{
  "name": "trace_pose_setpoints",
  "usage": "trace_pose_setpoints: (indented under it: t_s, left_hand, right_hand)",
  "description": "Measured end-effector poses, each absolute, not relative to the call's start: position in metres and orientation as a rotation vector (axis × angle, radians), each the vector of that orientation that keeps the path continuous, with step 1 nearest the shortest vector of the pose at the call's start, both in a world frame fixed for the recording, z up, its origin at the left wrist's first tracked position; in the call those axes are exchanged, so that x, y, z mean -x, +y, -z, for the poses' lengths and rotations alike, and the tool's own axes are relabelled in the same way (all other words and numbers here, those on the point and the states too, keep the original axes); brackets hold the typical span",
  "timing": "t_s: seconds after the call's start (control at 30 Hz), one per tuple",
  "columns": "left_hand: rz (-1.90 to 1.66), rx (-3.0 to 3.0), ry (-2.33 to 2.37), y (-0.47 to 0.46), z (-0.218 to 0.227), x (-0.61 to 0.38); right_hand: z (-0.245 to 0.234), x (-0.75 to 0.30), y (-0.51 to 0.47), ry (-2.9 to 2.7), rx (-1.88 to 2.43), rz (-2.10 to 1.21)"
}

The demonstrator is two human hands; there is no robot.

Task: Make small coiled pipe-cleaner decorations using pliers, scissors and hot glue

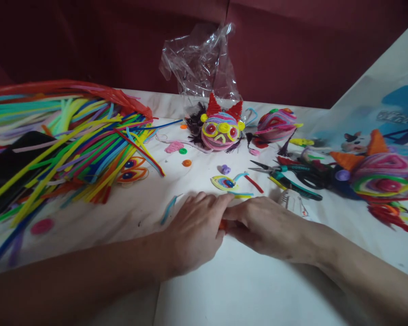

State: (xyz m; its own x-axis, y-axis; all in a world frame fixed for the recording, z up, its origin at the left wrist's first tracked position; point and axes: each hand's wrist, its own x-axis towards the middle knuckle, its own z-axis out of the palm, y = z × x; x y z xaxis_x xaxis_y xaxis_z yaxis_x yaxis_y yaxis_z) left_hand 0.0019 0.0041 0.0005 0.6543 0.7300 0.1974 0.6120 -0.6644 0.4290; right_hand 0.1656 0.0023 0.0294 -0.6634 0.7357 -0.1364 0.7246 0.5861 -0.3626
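Note:
My left hand [193, 233] and my right hand [263, 226] meet fingertip to fingertip low on the white table [245, 290]. Between them I pinch a small orange piece [223, 224], mostly hidden by the fingers. Just beyond the fingers lie a coiled yellow-and-blue eye shape [225, 182], a short red pipe-cleaner bit [253, 184] and a light blue strip [170, 208].
A big pile of coloured pipe cleaners [71, 140] fills the left. A round pipe-cleaner face with red ears [221, 127] stands before a clear plastic bag [200, 63]. Pliers [285, 176] and other pipe-cleaner figures [384, 181] lie to the right.

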Motion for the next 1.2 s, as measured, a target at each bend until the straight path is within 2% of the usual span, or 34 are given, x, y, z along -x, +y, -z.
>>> trace_pose_setpoints:
  t_s: [0.6,1.2]
  left_hand:
    - [-0.467,-2.565,1.301,-0.001,0.0,-0.002]
    - [-0.251,-2.672,1.338,-0.002,-0.013,-0.004]
  right_hand:
    - [-0.034,-0.174,0.001,-2.787,1.367,-0.711]
    - [-0.039,-0.167,-0.001,-2.824,1.463,-0.623]
